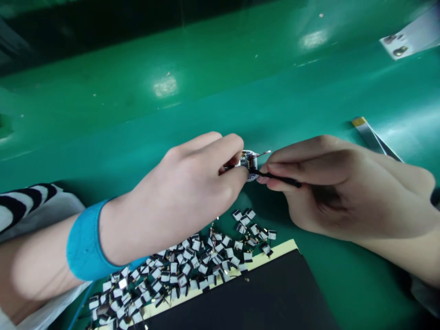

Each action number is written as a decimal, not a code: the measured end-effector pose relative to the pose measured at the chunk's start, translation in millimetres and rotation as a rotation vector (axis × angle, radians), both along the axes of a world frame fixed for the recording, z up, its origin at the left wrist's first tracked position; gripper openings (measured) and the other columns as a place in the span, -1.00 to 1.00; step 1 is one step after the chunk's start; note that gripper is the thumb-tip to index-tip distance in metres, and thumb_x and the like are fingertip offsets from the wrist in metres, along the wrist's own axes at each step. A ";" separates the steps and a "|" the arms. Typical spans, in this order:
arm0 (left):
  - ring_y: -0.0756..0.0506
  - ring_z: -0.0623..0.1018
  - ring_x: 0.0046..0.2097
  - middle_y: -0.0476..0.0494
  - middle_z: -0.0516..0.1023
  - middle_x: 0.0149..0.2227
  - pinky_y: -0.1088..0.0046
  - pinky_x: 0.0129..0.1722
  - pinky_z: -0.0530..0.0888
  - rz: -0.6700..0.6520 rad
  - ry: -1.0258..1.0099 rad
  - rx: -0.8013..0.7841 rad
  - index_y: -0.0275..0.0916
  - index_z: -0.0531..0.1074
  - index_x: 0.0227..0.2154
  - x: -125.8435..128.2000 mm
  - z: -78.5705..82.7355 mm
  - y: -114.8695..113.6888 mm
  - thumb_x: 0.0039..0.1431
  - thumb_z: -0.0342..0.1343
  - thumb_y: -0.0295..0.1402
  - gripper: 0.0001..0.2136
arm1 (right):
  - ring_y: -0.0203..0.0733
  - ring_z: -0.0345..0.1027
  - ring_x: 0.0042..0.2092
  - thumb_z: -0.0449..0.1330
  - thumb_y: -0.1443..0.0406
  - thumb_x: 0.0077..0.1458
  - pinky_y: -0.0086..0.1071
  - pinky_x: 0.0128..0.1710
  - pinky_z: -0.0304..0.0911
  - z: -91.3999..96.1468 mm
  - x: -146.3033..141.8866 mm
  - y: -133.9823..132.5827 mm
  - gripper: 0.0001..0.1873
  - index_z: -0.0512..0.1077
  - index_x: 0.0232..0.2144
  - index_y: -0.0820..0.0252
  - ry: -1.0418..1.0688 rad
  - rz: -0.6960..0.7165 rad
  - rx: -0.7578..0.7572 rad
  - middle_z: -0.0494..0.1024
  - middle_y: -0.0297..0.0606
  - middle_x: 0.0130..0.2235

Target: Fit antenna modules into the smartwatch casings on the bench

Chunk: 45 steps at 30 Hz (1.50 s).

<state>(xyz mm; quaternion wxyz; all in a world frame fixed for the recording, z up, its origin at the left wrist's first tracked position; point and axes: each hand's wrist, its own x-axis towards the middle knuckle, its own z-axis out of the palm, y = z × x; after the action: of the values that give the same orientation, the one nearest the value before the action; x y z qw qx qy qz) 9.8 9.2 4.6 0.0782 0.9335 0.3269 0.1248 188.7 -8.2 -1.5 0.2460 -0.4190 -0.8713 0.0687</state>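
Note:
My left hand [202, 183] is closed, its thumb and fingers pinching a small round white-rimmed electronic device [252, 160] with a circuit board showing inside. Part of the device is hidden behind those fingers. My right hand [330, 183] is closed around a thin black stick-like tool [283, 179], whose tip reaches the device; its exact kind cannot be made out. A short thin metallic piece [264, 153] sticks out by the device's upper right edge, close to my right fingertips.
Many small black-and-white parts with thin leads [192, 261] lie heaped below my left hand, partly on a black mat [240, 298] with a pale yellow edge. Metal tweezers [373, 135] lie behind my right hand. A white plate [409, 36] is at the upper right of the green table [213, 110].

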 end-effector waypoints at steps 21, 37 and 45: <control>-0.07 0.38 -0.23 -0.19 0.35 -0.18 0.44 -0.28 0.41 -0.051 0.029 -0.055 -0.37 0.09 0.06 7.9 6.2 -6.0 0.17 -0.17 -0.50 -0.63 | -0.36 0.24 -0.43 -0.08 0.43 0.11 -0.39 -0.45 0.20 8.1 35.2 20.9 -0.92 0.15 -0.34 0.19 0.426 0.021 -0.154 0.25 -0.31 -0.41; -0.10 0.37 -0.10 -0.12 0.33 -0.10 0.35 -0.10 0.37 -0.047 -0.328 -0.404 -0.15 -0.06 0.09 6.3 -24.8 22.5 -0.02 0.16 -0.33 -0.35 | -0.19 0.22 -0.47 0.08 0.52 -0.09 -0.35 -0.53 0.19 -5.7 4.0 8.1 -0.90 0.34 -0.52 0.31 -0.345 0.017 0.214 0.33 -0.24 -0.50; -0.01 0.44 -0.23 -0.07 0.37 -0.16 0.48 -0.18 0.42 -0.014 -0.528 -0.491 -0.18 0.07 0.02 8.4 -21.7 17.9 -0.12 0.20 -0.44 -0.39 | -0.24 0.15 -0.49 -0.01 0.47 0.01 -0.37 -0.51 0.09 0.5 4.3 12.3 -0.82 0.30 -0.58 0.28 -0.301 0.009 0.328 0.31 -0.26 -0.53</control>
<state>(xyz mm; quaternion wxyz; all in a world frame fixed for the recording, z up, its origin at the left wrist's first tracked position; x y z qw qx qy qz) 18.3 27.2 -17.1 0.3827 0.8249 0.3090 0.2786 193.0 4.1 -1.0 0.1779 -0.3747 -0.8996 -0.1361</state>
